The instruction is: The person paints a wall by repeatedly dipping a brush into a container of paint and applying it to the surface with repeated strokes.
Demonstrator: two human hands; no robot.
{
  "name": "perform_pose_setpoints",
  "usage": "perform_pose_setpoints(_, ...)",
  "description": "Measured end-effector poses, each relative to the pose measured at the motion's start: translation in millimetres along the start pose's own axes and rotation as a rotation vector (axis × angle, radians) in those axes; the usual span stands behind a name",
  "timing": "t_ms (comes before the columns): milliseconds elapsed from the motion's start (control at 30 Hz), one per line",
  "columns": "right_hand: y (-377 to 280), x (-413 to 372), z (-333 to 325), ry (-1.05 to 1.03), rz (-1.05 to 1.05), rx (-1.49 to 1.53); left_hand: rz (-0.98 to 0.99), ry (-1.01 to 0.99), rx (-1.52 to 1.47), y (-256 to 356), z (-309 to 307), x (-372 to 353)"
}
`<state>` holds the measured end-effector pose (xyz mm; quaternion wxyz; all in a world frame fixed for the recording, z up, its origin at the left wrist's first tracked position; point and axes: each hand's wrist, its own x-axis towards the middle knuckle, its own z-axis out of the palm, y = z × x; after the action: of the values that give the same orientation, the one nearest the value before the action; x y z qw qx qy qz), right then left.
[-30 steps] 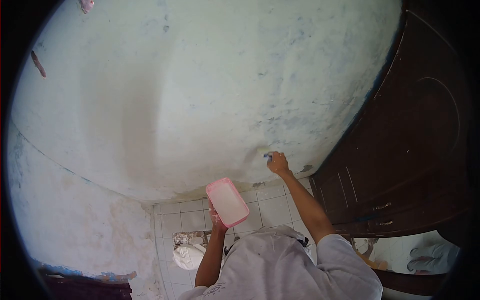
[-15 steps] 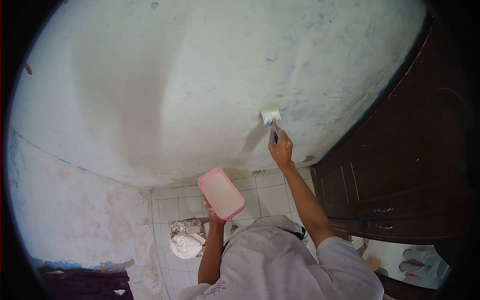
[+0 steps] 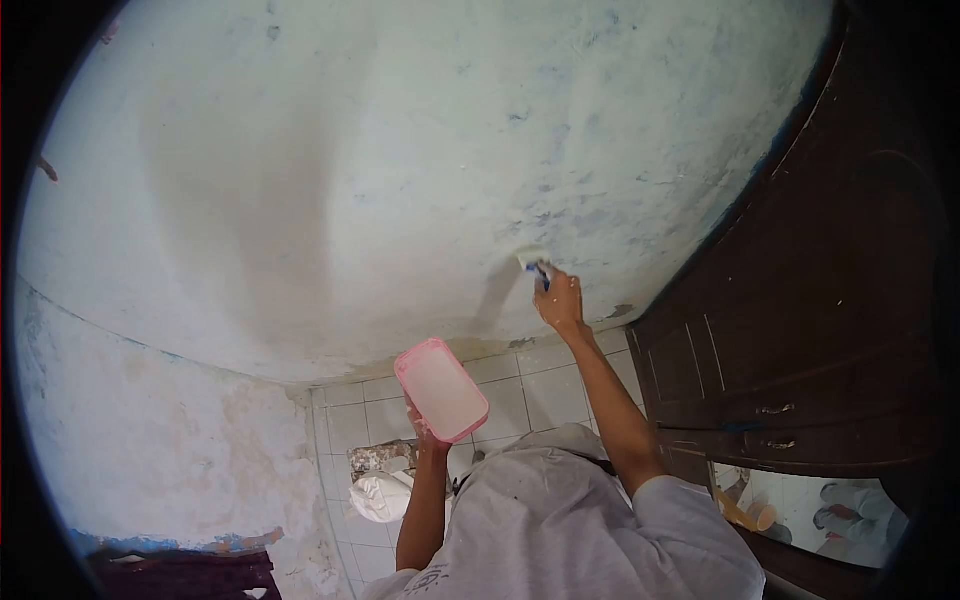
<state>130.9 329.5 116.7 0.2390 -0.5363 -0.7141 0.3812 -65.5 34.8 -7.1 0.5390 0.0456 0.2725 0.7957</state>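
A paintbrush (image 3: 533, 263) with pale bristles and a blue-marked handle is gripped in my right hand (image 3: 561, 300), its bristles against the patchy white wall (image 3: 420, 210). White specks dot that hand. My left hand (image 3: 425, 428) holds a pink rectangular tub (image 3: 443, 390) from its lower left side. Pale, whitish paint fills much of the tub, which is held above the tiled floor. Bluish-grey patches show through the wall's coat around and above the brush.
On the right stands a dark brown wooden cabinet (image 3: 800, 300) with small handles and a mirror (image 3: 800, 515) below. A stained stool (image 3: 380, 458) with a white bag (image 3: 380, 497) is on the white tiles (image 3: 555, 397). Dark purple cloth (image 3: 185, 577) hangs at lower left.
The brush and my right hand have moved down the wall, and the bristles now look foreshortened. My left hand keeps the tub in nearly the same place. The view has shifted slightly.
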Motion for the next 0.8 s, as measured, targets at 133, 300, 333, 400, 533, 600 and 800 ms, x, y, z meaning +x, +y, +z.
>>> perform_pose_setpoints(133, -76, -29, -52, 0.384, -0.377, 0.138, -0.043, -0.029, -0.016, 5, 48, -9)
perform_pose_setpoints(300, -12, -9, 15, 0.499, -0.438, 0.077, -0.014, -0.061, -0.032, 0, 37, -12)
perform_pose_setpoints(333, 17, 0, 38, 0.465, -0.405, 0.008, -0.012, -0.051, -0.035, 1, 37, -13)
perform_pose_setpoints(400, 61, 7, 79, 0.482, -0.423, -0.025, -0.032, -0.068, -0.084, 2, 39, -13)
perform_pose_setpoints(533, 111, 7, 124, 0.289, -0.242, -0.153, -0.018, -0.028, -0.107, 8, 45, -19)
perform_pose_setpoints(600, 130, 3, 135, 0.109, -0.009, -0.279, -0.024, -0.034, -0.111, 10, 47, -22)
perform_pose_setpoints(800, 84, 4, 89, 0.087, -0.028, -0.142, -0.019, -0.055, -0.079, 9, 46, -28)
